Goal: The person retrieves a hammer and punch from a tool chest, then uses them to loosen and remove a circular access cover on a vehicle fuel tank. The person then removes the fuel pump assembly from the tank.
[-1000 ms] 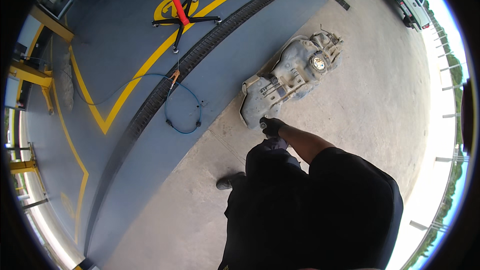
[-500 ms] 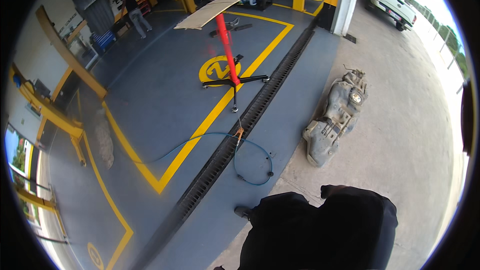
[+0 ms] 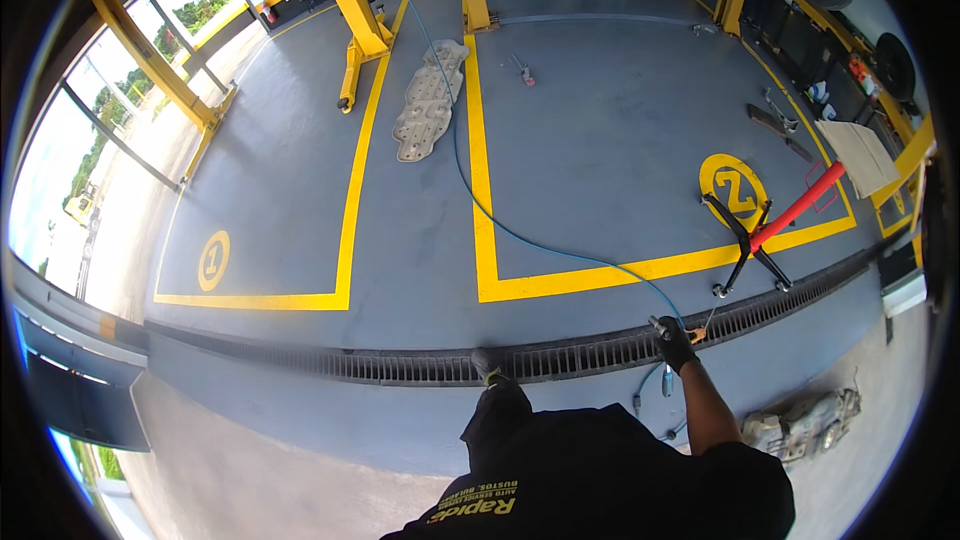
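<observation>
Everything here is placed by the long drain grate (image 3: 580, 360) crossing the floor. Far left and beyond the grate stands a yellow post (image 3: 150, 60); next, also beyond it, comes a second yellow post (image 3: 345, 0) with a foot near its base. A pale grey moulded plate (image 3: 428, 110) lies on the floor well past the grate, and a blue hose (image 3: 600, 261) runs from there down toward it. The wearer's shoe (image 3: 487, 364) is over the grate (the left grip is out of sight, so I cannot tell its state). Farther right, the black-gloved right grip (image 3: 675, 344) appears above the grate, clenched around a slim tool (image 3: 667, 381) whose ends show above and below the fist. Just beside it is an orange-handled piece (image 3: 697, 335). A red stand (image 3: 800, 210) rises beyond the grate; a dirty grey tank-like part (image 3: 805, 427) lies on its near side.
</observation>
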The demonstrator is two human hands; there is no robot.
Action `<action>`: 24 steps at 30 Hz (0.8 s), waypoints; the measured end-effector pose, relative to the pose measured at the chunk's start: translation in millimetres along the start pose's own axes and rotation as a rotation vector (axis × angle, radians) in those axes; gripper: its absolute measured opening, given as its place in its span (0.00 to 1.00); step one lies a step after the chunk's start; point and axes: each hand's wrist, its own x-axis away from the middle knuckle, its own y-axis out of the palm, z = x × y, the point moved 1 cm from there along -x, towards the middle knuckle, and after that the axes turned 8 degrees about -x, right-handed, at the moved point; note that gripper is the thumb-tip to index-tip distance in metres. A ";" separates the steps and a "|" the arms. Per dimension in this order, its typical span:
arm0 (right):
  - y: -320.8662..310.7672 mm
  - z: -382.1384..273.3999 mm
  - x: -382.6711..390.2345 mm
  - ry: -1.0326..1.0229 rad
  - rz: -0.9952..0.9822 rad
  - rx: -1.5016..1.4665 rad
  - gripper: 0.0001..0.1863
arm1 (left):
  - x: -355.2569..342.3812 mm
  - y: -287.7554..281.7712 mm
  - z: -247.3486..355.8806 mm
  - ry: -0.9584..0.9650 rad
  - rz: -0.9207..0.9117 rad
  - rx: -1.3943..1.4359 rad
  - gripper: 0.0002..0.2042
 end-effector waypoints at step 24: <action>86.7 -237.0 -690.3 0.569 -0.201 0.226 0.27 | -285.4 -147.5 1002.4 0.065 -0.121 -0.084 0.38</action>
